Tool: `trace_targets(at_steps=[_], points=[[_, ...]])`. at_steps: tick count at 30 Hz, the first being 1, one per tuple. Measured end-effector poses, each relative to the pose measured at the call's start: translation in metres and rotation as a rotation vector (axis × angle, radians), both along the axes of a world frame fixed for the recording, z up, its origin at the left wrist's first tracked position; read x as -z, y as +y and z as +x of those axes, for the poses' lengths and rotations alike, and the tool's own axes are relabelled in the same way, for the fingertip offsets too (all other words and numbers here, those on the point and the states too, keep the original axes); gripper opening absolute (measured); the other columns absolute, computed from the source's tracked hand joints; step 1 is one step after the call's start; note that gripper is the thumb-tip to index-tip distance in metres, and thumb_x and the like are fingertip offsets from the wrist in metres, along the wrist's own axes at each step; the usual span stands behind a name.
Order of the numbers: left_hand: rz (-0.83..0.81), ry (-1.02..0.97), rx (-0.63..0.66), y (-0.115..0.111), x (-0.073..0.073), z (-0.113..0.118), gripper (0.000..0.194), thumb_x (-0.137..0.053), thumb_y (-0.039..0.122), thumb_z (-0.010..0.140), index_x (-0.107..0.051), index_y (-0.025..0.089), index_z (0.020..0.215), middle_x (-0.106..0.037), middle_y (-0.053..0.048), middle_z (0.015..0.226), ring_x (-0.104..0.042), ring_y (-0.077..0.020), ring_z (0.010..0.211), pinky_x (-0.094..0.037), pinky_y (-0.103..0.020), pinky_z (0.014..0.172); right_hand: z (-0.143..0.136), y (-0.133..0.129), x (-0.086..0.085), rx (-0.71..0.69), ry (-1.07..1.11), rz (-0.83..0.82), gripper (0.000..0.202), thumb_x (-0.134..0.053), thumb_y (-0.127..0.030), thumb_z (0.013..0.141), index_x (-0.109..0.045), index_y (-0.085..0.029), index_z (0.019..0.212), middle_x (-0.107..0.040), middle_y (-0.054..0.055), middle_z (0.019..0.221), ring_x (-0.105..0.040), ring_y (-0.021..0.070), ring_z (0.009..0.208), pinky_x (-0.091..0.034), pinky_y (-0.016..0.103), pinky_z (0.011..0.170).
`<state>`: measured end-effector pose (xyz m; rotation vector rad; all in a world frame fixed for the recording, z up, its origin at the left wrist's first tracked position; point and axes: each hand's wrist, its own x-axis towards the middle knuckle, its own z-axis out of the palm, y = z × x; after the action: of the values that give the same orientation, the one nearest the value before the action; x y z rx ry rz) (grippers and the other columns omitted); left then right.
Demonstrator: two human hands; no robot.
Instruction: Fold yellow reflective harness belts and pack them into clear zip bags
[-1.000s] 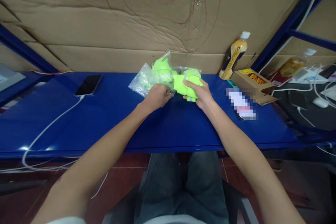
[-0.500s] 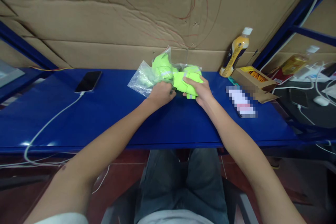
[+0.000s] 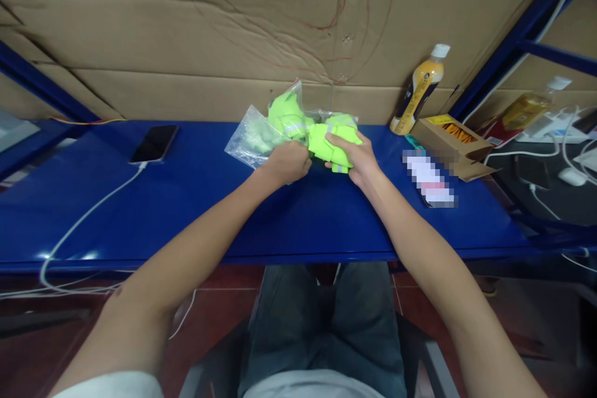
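My right hand (image 3: 362, 157) grips a folded neon yellow-green reflective vest (image 3: 333, 142) with silver strips, thumb on top and fingers underneath. Close by on the left, my left hand (image 3: 289, 162) is closed in a fist against the vest's left end. What its fingers pinch is hidden. Behind and left of that fist lies a clear plastic bag (image 3: 252, 137), partly crumpled. More neon fabric (image 3: 284, 113) with a silver strip bulges inside or behind the clear plastic; I cannot tell which. Clear plastic also shows behind the vest.
The blue table (image 3: 186, 199) meets a cardboard wall (image 3: 186, 31). To the left lies a phone (image 3: 153, 143) on a white cable. At right are a yellow drink bottle (image 3: 421, 90), an open cardboard box (image 3: 459, 143) and a blurred-out phone (image 3: 430, 179).
My left fist has turned slightly, and a dark bit seen at its fingers earlier is now hidden. The right hand keeps its hold on the vest. The view has shifted slightly.
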<state>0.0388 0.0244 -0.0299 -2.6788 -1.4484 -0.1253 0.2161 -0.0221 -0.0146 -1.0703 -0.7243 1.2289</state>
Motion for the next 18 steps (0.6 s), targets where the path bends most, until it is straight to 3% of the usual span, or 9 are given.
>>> trace_targets(at_steps=[4,8,10,13,16,18], points=[[0.058,-0.046,-0.117,-0.008,0.0,0.005,0.033,-0.056,0.026,0.097,-0.082,0.006,0.101,-0.077,-0.028,0.097,-0.076,-0.0443,0.092,-0.055,-0.05,0.08,-0.001,0.001,0.0,-0.002,0.009,0.003,0.049,-0.105,-0.024,0.065,-0.073,-0.022,0.101,-0.08,0.0,0.089,-0.079,0.021,0.071,-0.072,0.037,0.051],[0.088,-0.125,-0.172,-0.013,0.003,0.01,0.023,-0.061,0.026,0.094,-0.076,0.01,0.087,-0.073,-0.022,0.086,-0.074,-0.0429,0.088,-0.052,-0.048,0.077,0.0,0.002,-0.001,-0.003,0.033,0.023,0.047,-0.103,-0.022,0.067,-0.072,-0.021,0.103,-0.08,-0.001,0.086,-0.077,0.0196,0.067,-0.07,0.034,0.049],[0.104,-0.198,-0.2,-0.017,-0.001,0.009,0.02,-0.061,0.026,0.094,-0.071,0.013,0.083,-0.07,-0.019,0.081,-0.073,-0.0414,0.087,-0.051,-0.048,0.077,0.002,0.001,-0.003,-0.008,0.042,0.04,0.048,-0.103,-0.023,0.067,-0.072,-0.021,0.103,-0.08,-0.002,0.084,-0.077,0.0194,0.067,-0.07,0.033,0.049],[0.262,-0.402,-0.214,-0.025,-0.014,0.003,0.016,-0.061,0.025,0.094,-0.062,0.019,0.08,-0.068,-0.017,0.089,-0.07,-0.042,0.104,-0.053,-0.048,0.082,0.007,-0.001,-0.008,-0.04,0.032,0.087,0.051,-0.104,-0.029,0.067,-0.072,-0.023,0.106,-0.081,-0.001,0.088,-0.079,0.0207,0.071,-0.071,0.035,0.054],[0.476,-0.669,-0.149,-0.03,-0.026,-0.008,0.026,-0.063,0.018,0.089,-0.044,0.023,0.072,-0.065,-0.013,0.095,-0.065,-0.0335,0.108,-0.053,-0.047,0.093,0.012,-0.001,-0.011,-0.065,0.03,0.16,0.055,-0.105,-0.035,0.066,-0.072,-0.025,0.109,-0.082,0.0,0.095,-0.081,0.0222,0.077,-0.073,0.037,0.059],[0.432,-0.826,-0.12,-0.027,-0.029,-0.016,0.033,-0.061,0.016,0.089,-0.035,0.024,0.071,-0.058,-0.007,0.083,-0.064,-0.0252,0.092,-0.054,-0.043,0.093,0.014,-0.001,-0.011,-0.067,0.043,0.19,0.056,-0.104,-0.036,0.066,-0.072,-0.025,0.11,-0.082,0.0,0.095,-0.081,0.0223,0.077,-0.073,0.037,0.06]])
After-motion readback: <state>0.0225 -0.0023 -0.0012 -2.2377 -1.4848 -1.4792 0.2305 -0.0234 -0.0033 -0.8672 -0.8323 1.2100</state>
